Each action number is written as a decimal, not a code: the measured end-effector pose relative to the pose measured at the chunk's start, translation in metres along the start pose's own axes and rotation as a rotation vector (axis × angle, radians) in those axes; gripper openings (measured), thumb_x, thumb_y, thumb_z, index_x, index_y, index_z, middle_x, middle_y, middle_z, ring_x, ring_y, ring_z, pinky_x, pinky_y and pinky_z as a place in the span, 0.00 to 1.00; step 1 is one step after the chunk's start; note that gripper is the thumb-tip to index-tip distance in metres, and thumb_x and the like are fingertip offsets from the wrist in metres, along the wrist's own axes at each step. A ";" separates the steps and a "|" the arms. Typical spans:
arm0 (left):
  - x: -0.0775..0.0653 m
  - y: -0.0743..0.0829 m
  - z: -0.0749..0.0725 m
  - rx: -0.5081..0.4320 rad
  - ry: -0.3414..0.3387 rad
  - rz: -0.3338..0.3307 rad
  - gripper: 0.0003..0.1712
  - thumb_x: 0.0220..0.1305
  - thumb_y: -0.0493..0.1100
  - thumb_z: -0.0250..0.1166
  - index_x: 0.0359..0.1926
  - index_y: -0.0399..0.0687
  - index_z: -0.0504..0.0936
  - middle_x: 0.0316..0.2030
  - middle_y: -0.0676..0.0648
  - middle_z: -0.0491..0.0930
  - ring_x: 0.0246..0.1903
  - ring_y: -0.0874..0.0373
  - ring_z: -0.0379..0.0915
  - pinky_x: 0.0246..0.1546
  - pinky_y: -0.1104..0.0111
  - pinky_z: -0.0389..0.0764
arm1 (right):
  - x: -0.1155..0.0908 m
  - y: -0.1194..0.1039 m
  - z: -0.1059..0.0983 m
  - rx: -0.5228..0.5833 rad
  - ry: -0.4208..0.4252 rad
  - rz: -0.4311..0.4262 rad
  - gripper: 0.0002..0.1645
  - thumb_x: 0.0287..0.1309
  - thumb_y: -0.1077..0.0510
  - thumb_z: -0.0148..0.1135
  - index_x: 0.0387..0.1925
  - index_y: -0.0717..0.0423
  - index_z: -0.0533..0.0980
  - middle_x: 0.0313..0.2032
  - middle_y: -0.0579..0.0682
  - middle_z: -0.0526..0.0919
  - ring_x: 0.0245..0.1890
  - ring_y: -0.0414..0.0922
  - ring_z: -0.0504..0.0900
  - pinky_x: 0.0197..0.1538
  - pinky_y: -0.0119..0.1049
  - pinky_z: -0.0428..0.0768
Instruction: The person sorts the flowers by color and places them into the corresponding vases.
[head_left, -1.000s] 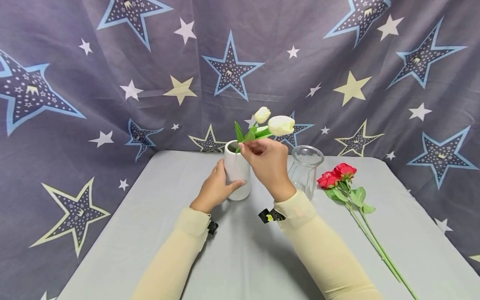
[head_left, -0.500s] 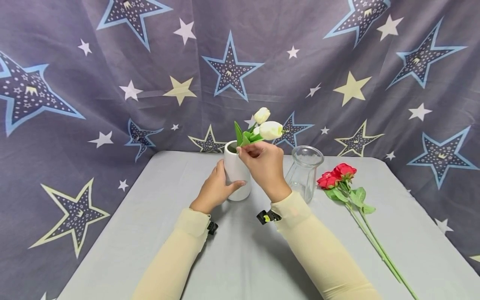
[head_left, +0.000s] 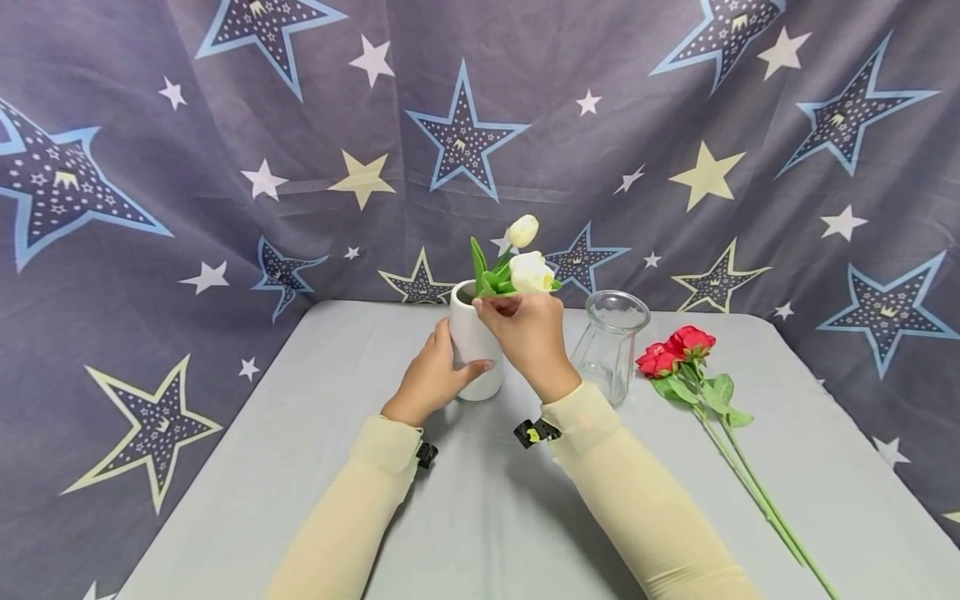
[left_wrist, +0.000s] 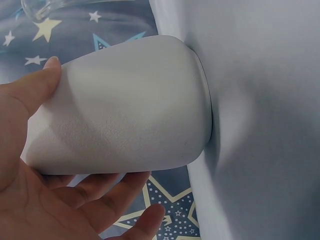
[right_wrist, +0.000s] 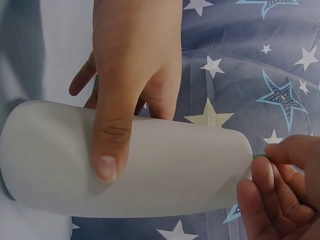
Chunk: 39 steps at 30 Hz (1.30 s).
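A white vase (head_left: 475, 350) stands upright on the table, and my left hand (head_left: 429, 379) grips it round the side, thumb across the front. In the left wrist view the fingers wrap beneath the white vase (left_wrist: 125, 110). At the vase's mouth my right hand (head_left: 531, 337) pinches a green stem, a short bit of which shows in the right wrist view beside the right hand (right_wrist: 285, 185). White tulips (head_left: 531, 272) with green leaves (head_left: 480, 267) rise above the rim and the right hand. How deep the stems reach inside the vase is hidden.
A clear glass vase (head_left: 611, 350) stands just right of the right hand. Farther right, red roses (head_left: 675, 352) with long green stems lie on the grey table (head_left: 300, 467). A star-patterned curtain (head_left: 300, 125) hangs behind the table.
The right hand has moved slightly left and down toward the vase mouth. The large tulip bloom has swung left and lower with it. The left hand and vase stay in place.
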<state>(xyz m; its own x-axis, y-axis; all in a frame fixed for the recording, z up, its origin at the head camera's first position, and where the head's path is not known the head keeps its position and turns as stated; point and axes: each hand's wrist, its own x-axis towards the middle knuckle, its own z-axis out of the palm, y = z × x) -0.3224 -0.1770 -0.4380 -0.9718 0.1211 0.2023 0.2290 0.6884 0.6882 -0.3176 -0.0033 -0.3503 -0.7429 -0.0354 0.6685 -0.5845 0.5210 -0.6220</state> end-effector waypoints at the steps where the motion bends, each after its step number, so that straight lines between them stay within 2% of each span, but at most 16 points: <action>1: 0.000 0.000 0.000 0.000 -0.001 -0.001 0.62 0.63 0.68 0.70 0.82 0.50 0.45 0.70 0.39 0.66 0.67 0.42 0.70 0.67 0.45 0.73 | 0.000 0.000 0.000 0.015 -0.004 0.015 0.06 0.58 0.54 0.77 0.30 0.52 0.91 0.26 0.48 0.91 0.28 0.41 0.90 0.33 0.37 0.87; 7: 0.000 -0.003 0.001 -0.003 0.005 0.008 0.62 0.62 0.68 0.71 0.82 0.50 0.45 0.69 0.39 0.66 0.67 0.42 0.70 0.66 0.45 0.73 | -0.001 0.001 0.002 0.054 -0.015 0.067 0.07 0.57 0.55 0.77 0.32 0.54 0.89 0.27 0.50 0.91 0.29 0.43 0.91 0.34 0.38 0.88; 11: 0.000 -0.003 0.002 -0.008 0.010 0.011 0.62 0.62 0.67 0.71 0.82 0.50 0.45 0.69 0.39 0.67 0.66 0.42 0.71 0.65 0.45 0.74 | -0.001 0.003 0.003 0.056 -0.016 0.065 0.07 0.56 0.54 0.78 0.32 0.53 0.89 0.27 0.49 0.91 0.29 0.42 0.91 0.34 0.38 0.88; 17: 0.000 -0.002 0.002 -0.012 0.006 0.007 0.61 0.62 0.67 0.71 0.82 0.51 0.45 0.69 0.39 0.67 0.66 0.42 0.71 0.65 0.44 0.74 | -0.003 0.007 0.004 0.062 -0.015 0.051 0.14 0.56 0.52 0.78 0.41 0.51 0.85 0.33 0.47 0.90 0.34 0.40 0.90 0.38 0.37 0.87; 20: -0.001 -0.002 0.002 -0.012 0.004 0.004 0.61 0.62 0.67 0.71 0.82 0.51 0.45 0.69 0.39 0.67 0.66 0.41 0.71 0.65 0.44 0.74 | -0.004 0.009 0.003 0.055 -0.014 0.064 0.15 0.56 0.49 0.79 0.42 0.49 0.84 0.33 0.45 0.90 0.34 0.39 0.89 0.37 0.37 0.87; 28: -0.001 -0.001 0.002 -0.012 0.010 0.010 0.62 0.61 0.68 0.72 0.82 0.51 0.45 0.69 0.39 0.67 0.66 0.42 0.71 0.65 0.44 0.74 | -0.008 0.012 0.002 0.058 0.039 0.031 0.13 0.54 0.48 0.79 0.31 0.51 0.85 0.21 0.46 0.85 0.19 0.41 0.78 0.23 0.39 0.75; 34: 0.000 -0.002 0.002 -0.002 0.014 0.018 0.64 0.61 0.70 0.71 0.82 0.50 0.45 0.70 0.38 0.66 0.67 0.41 0.70 0.66 0.44 0.73 | -0.013 0.013 0.001 0.081 0.072 0.022 0.14 0.54 0.50 0.79 0.29 0.55 0.85 0.15 0.47 0.78 0.14 0.42 0.69 0.19 0.37 0.68; 39: 0.000 -0.003 0.002 -0.004 0.019 0.021 0.63 0.61 0.70 0.70 0.82 0.50 0.45 0.70 0.38 0.67 0.67 0.42 0.70 0.66 0.44 0.73 | -0.014 0.013 0.002 0.078 0.095 -0.003 0.13 0.56 0.49 0.78 0.30 0.54 0.86 0.14 0.46 0.76 0.13 0.42 0.69 0.18 0.37 0.67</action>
<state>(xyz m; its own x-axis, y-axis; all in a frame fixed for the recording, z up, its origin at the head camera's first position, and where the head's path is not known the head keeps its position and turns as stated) -0.3229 -0.1777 -0.4413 -0.9655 0.1218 0.2303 0.2499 0.6828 0.6866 -0.3155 0.0023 -0.3689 -0.7089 0.0461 0.7038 -0.6132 0.4527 -0.6473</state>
